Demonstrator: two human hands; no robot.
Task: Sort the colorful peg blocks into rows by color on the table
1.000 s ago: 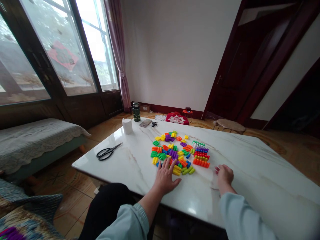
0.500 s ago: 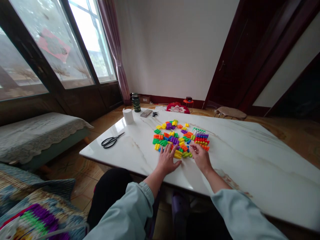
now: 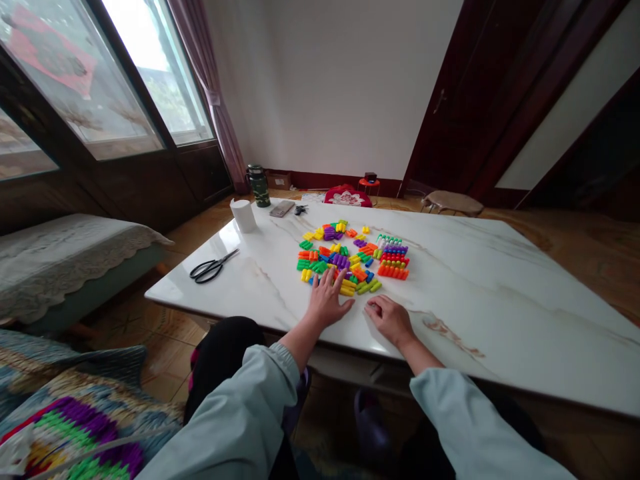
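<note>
Small colourful plastic pieces (image 3: 340, 260) lie in a loose cluster on the white marble-patterned table (image 3: 480, 280). My left hand (image 3: 327, 298) is spread with its fingertips over the near side of the cluster, palm down. Closer to the table's front edge, my right hand (image 3: 390, 318) is closed with its fingers curled in. Whatever its fingers may hold is hidden. Beyond it, rows of sorted pieces (image 3: 393, 273) in orange, red, purple, white and green stand side by side at the cluster's right.
Black-handled scissors (image 3: 209, 268) lie at the table's left. Further back are a white paper roll (image 3: 243, 216), a camouflage flask (image 3: 259, 186), a phone (image 3: 282, 209) and keys (image 3: 301, 209). A cloth-covered bench (image 3: 75, 267) stands left of the table; a round stool (image 3: 453, 203) stands behind it.
My right hand has moved away from the sorted rows, toward me and slightly left, and its fingers have curled in. My left hand stays spread at the cluster. The camera view has shifted slightly.
</note>
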